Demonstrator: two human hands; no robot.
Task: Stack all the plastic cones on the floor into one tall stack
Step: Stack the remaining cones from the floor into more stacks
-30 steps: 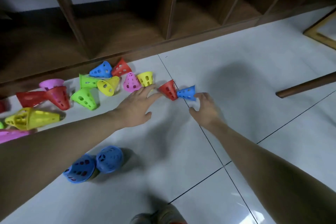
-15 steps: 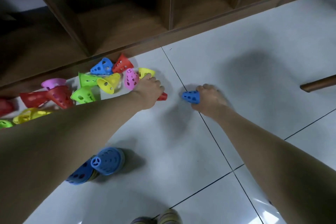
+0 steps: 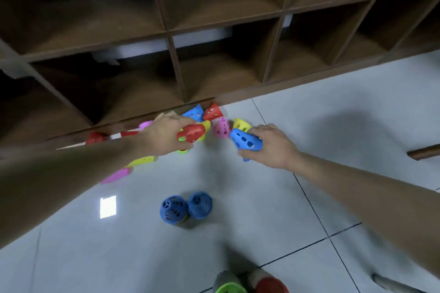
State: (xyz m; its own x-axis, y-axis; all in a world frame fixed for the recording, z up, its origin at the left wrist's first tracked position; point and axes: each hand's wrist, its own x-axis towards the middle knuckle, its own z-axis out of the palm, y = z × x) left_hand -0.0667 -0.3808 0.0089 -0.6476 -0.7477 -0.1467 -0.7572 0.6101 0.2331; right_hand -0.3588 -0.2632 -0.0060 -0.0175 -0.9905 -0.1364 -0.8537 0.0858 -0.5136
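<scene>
My left hand (image 3: 164, 137) grips a red cone (image 3: 191, 133) lifted off the floor, its tip pointing right. My right hand (image 3: 271, 146) holds a blue cone (image 3: 245, 141) with its tip pointing left toward the red one; a gap remains between them. Behind the hands, loose cones lie along the shelf base: a blue one (image 3: 194, 112), a red one (image 3: 212, 112), a pink one (image 3: 222, 127), a yellow one (image 3: 240, 124). More cones, yellow (image 3: 142, 161) and pink (image 3: 116, 175), show under my left forearm. Two blue-topped cone stacks (image 3: 185, 206) stand upright on the floor nearer me.
A dark wooden cubby shelf (image 3: 214, 59) runs across the back, its base touching the cone pile. A wooden stick (image 3: 423, 152) lies at the right edge. Green and red cones (image 3: 250, 285) sit at the bottom edge on the white tiled floor (image 3: 333, 138).
Both hands closed on their cones and lifted them off the floor. The view tilted up, showing more of the shelf.
</scene>
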